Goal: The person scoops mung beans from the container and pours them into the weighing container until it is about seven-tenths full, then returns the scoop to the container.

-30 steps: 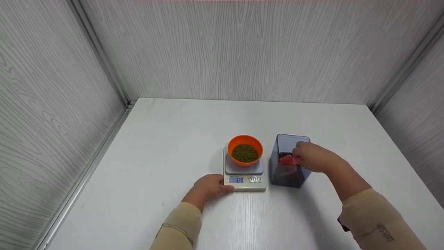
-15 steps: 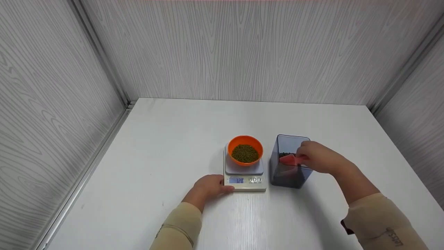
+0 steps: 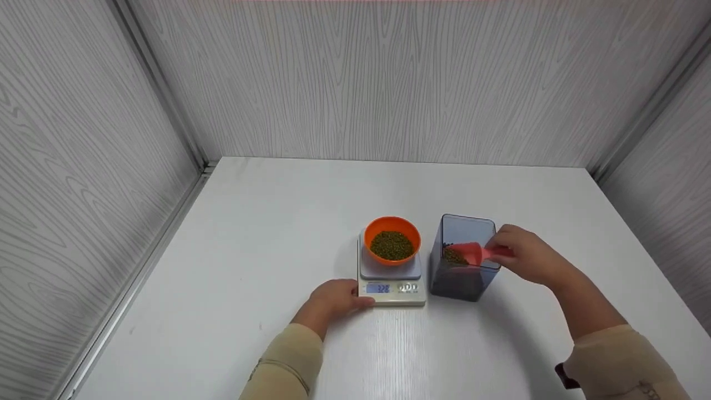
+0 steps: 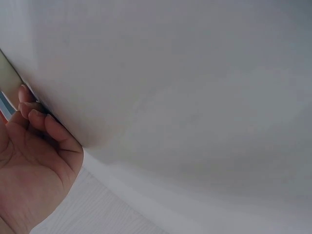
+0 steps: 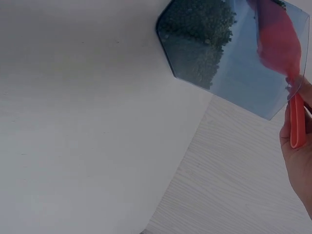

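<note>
My left hand (image 3: 335,297) grips the front left corner of a white digital kitchen scale (image 3: 391,300), thumb at its front edge; in the left wrist view the fingers (image 4: 56,129) are curled. On the scale stands an orange bowl (image 3: 392,223) with small green mung beans (image 3: 392,245), and the display seems to read 328. My right hand (image 3: 525,255) holds a red scoop (image 3: 472,253) by its handle. The scoop head, with beans (image 3: 454,256) in it, is inside the clear bluish container (image 3: 461,284), near the rim. Through the container's wall, the right wrist view shows more beans (image 5: 200,39).
The container stands close to the scale's right side on a white table (image 3: 266,233). Wood-grained grey panels (image 3: 355,83) rise behind the table and at both sides.
My right hand has drawn back to the right and raised the scoop inside the container; beans now show in its head. The left hand and scale have stayed put, with the display unchanged.
</note>
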{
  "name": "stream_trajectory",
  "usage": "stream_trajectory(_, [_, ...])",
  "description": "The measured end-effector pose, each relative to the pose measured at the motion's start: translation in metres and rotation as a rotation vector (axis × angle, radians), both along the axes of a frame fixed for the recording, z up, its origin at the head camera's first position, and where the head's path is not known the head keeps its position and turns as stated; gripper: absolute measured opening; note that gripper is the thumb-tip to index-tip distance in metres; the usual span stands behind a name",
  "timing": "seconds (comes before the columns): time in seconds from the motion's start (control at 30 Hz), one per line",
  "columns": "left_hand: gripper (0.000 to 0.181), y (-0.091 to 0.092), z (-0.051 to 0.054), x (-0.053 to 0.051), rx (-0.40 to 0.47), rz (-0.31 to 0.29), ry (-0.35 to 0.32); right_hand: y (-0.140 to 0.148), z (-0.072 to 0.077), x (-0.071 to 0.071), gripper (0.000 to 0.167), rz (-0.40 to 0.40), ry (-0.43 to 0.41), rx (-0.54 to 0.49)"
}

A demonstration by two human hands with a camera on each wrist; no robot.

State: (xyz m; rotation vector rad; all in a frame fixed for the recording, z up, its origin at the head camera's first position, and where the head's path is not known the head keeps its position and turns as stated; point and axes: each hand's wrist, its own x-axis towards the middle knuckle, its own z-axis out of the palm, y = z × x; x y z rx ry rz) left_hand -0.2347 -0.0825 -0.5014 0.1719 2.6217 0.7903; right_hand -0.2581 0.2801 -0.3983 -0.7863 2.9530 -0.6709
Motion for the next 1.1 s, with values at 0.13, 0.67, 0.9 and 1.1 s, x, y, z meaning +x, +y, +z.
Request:
stream_trajectory(0.13, [0.037, 0.000, 0.000, 0.000, 0.007, -0.001, -0.002, 0.008, -0.003, 0.003, 0.011, -0.035, -0.016, -0.058])
stream_trajectory(0.67, [0.037, -0.001, -0.002, 0.000, -0.002, -0.010, -0.007, 0.023, -0.011, 0.006, 0.016, -0.060, -0.030, -0.140])
stream_trajectory(0.9, [0.038, 0.000, -0.003, -0.001, 0.006, 0.004, -0.020, 0.024, -0.012, 0.008, 0.020, -0.089, -0.086, -0.168])
stream_trajectory(1.1, [0.038, 0.000, -0.002, 0.000, 0.013, 0.013, -0.029, 0.026, -0.011, 0.009, 0.019, -0.081, -0.087, -0.161])
